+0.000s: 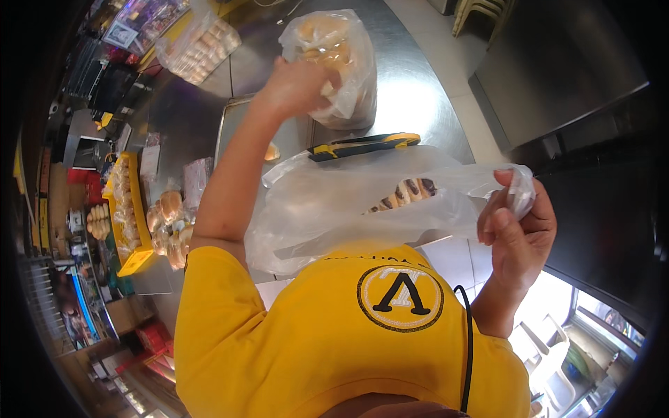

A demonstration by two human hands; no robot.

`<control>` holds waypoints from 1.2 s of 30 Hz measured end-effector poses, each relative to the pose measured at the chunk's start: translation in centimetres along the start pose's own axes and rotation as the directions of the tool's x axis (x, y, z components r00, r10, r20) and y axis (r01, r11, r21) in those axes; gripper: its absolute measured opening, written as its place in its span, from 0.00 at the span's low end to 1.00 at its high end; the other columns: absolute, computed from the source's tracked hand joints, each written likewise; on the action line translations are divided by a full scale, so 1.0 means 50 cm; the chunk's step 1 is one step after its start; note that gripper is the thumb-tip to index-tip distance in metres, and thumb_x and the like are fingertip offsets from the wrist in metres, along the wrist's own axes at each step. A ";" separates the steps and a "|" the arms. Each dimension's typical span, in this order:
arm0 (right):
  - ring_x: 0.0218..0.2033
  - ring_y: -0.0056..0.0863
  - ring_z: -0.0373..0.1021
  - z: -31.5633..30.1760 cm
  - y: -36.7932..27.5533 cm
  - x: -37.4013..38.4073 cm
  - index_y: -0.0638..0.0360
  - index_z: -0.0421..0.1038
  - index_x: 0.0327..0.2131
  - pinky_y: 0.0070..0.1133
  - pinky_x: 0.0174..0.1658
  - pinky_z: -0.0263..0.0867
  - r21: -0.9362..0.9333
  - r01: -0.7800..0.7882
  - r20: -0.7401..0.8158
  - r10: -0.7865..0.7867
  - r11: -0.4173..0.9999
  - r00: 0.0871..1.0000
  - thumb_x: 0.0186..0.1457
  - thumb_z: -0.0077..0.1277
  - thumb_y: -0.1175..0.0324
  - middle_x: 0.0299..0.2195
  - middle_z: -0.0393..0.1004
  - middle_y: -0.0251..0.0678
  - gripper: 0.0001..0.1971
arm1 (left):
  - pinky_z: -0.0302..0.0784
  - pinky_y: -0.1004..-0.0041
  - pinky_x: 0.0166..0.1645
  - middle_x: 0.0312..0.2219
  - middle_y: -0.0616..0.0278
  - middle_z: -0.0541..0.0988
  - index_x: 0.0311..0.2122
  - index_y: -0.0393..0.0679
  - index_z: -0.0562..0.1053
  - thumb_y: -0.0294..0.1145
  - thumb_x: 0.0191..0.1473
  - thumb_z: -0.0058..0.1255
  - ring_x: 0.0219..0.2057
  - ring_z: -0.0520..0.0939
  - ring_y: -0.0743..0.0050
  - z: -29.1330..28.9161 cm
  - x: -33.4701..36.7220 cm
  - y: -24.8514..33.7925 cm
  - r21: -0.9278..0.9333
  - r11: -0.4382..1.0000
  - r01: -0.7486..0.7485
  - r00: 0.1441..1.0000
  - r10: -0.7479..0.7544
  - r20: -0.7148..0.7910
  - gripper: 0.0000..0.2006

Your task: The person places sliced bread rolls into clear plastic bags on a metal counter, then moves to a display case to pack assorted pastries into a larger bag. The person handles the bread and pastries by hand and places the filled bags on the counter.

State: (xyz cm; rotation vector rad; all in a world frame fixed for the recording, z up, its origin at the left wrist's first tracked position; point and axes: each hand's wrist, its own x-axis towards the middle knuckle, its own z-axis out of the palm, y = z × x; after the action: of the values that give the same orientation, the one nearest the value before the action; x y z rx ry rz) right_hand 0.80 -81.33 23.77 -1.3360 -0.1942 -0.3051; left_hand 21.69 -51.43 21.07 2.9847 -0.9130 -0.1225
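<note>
My left hand (pixel 303 87) reaches over a clear plastic bag (pixel 362 90) of golden bread rolls (pixel 324 52) at the back of the steel table. Its fingers are curled at the bag's mouth, with something pale by the fingertips that I cannot make out. At the right, my right hand (pixel 519 223) grips the gathered end of a large translucent plastic bag (pixel 306 216), which stretches in front of my chest. A dark-striped pastry (pixel 408 194) shows in the middle of this bag. A long black and yellow object (pixel 362 146) lies just beyond it.
A bag of pale rolls (pixel 202 49) stands at the back left. Packed buns (pixel 171 209) and a yellow crate (pixel 136 237) of wrapped bread are on the left. A small bread piece (pixel 272 152) lies near my left forearm. A steel surface (pixel 557 63) stands at the right.
</note>
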 end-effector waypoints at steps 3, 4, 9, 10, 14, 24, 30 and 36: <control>0.24 0.18 0.67 -0.014 -0.004 -0.018 0.59 0.73 0.46 0.14 0.31 0.64 0.073 -0.129 0.036 0.127 0.989 0.991 0.48 0.59 0.69 0.28 0.75 0.33 0.19 | 0.74 0.61 0.42 0.35 0.50 0.79 0.44 0.42 0.73 0.27 0.41 0.57 0.40 0.79 0.51 0.022 0.095 -0.087 0.137 0.975 0.174 0.977 -0.154 -0.148 0.19; 0.25 0.18 0.67 -0.015 -0.002 -0.019 0.59 0.73 0.46 0.13 0.31 0.63 0.086 -0.114 0.053 0.110 0.990 0.993 0.48 0.60 0.70 0.29 0.75 0.34 0.19 | 0.74 0.60 0.43 0.36 0.49 0.79 0.44 0.41 0.72 0.28 0.41 0.57 0.41 0.79 0.50 0.046 0.120 -0.115 0.128 0.961 0.243 0.958 -0.218 -0.186 0.21; 0.26 0.19 0.68 -0.021 -0.002 -0.013 0.63 0.72 0.48 0.14 0.33 0.63 0.128 -0.138 0.049 0.133 0.982 0.990 0.46 0.58 0.73 0.31 0.76 0.36 0.22 | 0.74 0.56 0.46 0.41 0.47 0.78 0.52 0.40 0.67 0.32 0.40 0.57 0.41 0.79 0.46 0.110 0.217 -0.184 0.264 0.950 0.166 0.783 0.036 -0.622 0.29; 0.26 0.19 0.68 -0.026 0.002 -0.011 0.63 0.72 0.48 0.14 0.33 0.63 0.121 -0.151 0.058 0.145 0.981 0.988 0.44 0.58 0.73 0.31 0.76 0.36 0.23 | 0.74 0.58 0.47 0.44 0.47 0.76 0.54 0.42 0.64 0.31 0.41 0.57 0.43 0.79 0.48 0.104 0.242 -0.192 0.046 0.994 0.100 0.823 -0.057 -0.566 0.31; 0.26 0.18 0.69 -0.025 0.004 0.003 0.64 0.71 0.48 0.13 0.32 0.63 0.140 -0.192 0.096 0.179 0.971 0.979 0.38 0.58 0.72 0.33 0.78 0.37 0.28 | 0.75 0.62 0.41 0.36 0.48 0.78 0.43 0.41 0.71 0.35 0.46 0.55 0.36 0.79 0.52 0.071 0.320 -0.193 -0.412 0.895 0.173 0.765 -0.385 -0.516 0.18; 0.15 0.20 0.66 -0.035 0.045 0.017 0.70 0.61 0.55 0.14 0.22 0.65 0.210 -0.072 0.081 0.056 0.975 0.995 0.42 0.63 0.65 0.20 0.71 0.36 0.36 | 0.67 0.66 0.54 0.48 0.52 0.74 0.58 0.45 0.62 0.48 0.37 0.63 0.49 0.75 0.57 0.011 0.298 -0.233 -0.190 0.975 0.117 0.948 -0.052 0.315 0.41; 0.16 0.21 0.67 -0.038 0.044 0.027 0.69 0.57 0.58 0.16 0.21 0.66 0.195 -0.071 0.151 0.042 0.978 0.988 0.42 0.65 0.62 0.22 0.72 0.37 0.41 | 0.66 0.65 0.56 0.55 0.52 0.68 0.65 0.50 0.50 0.51 0.37 0.65 0.54 0.71 0.58 0.051 0.245 -0.307 -0.143 0.945 0.294 0.874 -0.205 0.440 0.52; 0.25 0.21 0.72 -0.035 0.041 0.067 0.70 0.52 0.60 0.18 0.37 0.67 0.302 -0.076 0.395 -0.052 0.950 0.917 0.39 0.66 0.69 0.33 0.75 0.43 0.45 | 0.74 0.69 0.41 0.35 0.60 0.81 0.45 0.41 0.76 0.47 0.49 0.57 0.34 0.79 0.68 -0.024 0.144 -0.230 -0.839 0.483 0.249 0.956 -0.261 0.133 0.23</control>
State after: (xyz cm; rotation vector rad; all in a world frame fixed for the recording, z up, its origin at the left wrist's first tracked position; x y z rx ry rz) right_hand 4.58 -82.97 22.55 -1.0697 -0.5561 0.0173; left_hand 34.17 -45.96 21.32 2.1139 -0.2236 -0.4203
